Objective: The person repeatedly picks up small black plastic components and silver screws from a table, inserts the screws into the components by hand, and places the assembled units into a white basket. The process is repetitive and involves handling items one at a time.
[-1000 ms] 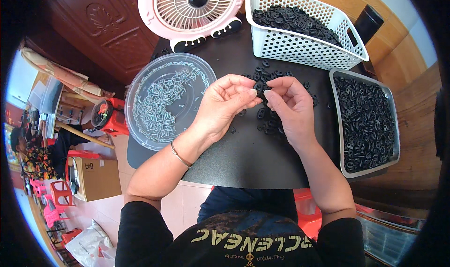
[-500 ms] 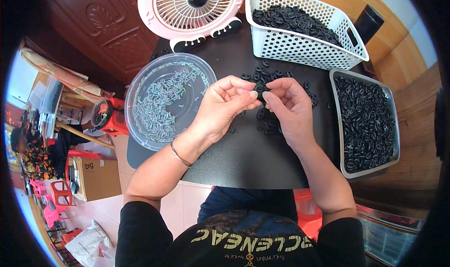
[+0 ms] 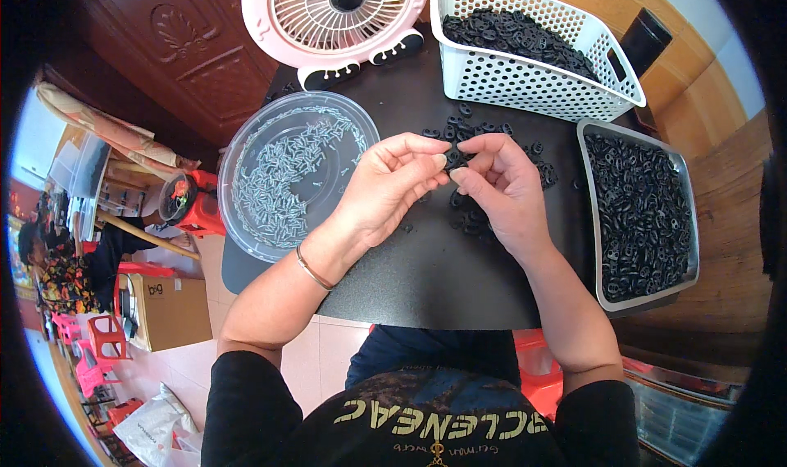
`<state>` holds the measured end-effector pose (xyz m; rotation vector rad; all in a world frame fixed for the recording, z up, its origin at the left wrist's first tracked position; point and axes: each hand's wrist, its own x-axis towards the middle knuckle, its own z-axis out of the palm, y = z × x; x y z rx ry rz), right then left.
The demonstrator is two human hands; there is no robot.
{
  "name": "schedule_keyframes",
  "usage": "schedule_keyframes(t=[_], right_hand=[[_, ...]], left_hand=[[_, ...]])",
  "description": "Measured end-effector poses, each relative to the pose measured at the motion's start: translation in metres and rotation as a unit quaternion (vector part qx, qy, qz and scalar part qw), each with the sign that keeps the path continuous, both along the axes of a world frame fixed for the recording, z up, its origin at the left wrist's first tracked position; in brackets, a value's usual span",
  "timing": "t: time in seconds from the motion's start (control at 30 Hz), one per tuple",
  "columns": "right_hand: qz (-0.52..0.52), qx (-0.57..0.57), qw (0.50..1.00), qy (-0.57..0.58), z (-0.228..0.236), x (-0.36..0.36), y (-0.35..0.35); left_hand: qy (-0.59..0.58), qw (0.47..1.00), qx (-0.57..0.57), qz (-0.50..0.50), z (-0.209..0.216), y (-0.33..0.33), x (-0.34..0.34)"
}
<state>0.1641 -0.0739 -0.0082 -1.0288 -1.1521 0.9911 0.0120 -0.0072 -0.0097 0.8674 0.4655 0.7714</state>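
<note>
Over the middle of the black table, my left hand and my right hand meet fingertip to fingertip. Both pinch a small black plastic piece, mostly covered by the fingers; whether a screw is also in them I cannot tell. Beneath and behind the hands lies a loose heap of black plastic pieces, several showing two holes. To the left of my left hand stands a round clear tub holding many small silvery screws.
A metal tray full of black pieces stands at the right edge. Behind it is a white perforated basket with more of them. A pink fan stands at the back left. Far left, a person is near a cardboard box.
My right thumb and fingers have shifted slightly left, closer against the left fingertips. The black piece stays between the hands, and the left hand has barely moved.
</note>
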Motion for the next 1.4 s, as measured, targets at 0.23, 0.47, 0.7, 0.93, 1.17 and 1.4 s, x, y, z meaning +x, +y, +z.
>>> schedule_keyframes(t=[0.23,0.47,0.7,0.93,1.17,1.4], right_hand=[[0.006,0.032,0.994,-0.104,0.0,0.0,0.0],[-0.021,0.034,0.988,-0.152,-0.004,0.0,0.001],[-0.01,0.012,0.994,-0.112,-0.005,0.001,0.002],[-0.006,-0.002,0.995,-0.102,-0.004,0.001,0.001],[-0.015,0.009,0.994,-0.105,-0.007,0.0,0.002],[-0.033,0.028,0.996,-0.077,-0.01,0.0,0.004]], left_hand=[[-0.012,1.0,-0.022,-0.016,0.003,-0.001,0.001],[0.004,0.999,-0.032,-0.034,0.006,0.001,-0.002],[0.012,0.999,-0.036,-0.035,0.006,0.001,-0.001],[0.004,0.999,-0.031,-0.034,0.006,0.0,-0.001],[0.015,0.999,-0.02,-0.041,0.006,0.0,-0.001],[0.049,0.998,0.002,-0.041,0.003,-0.001,0.001]])
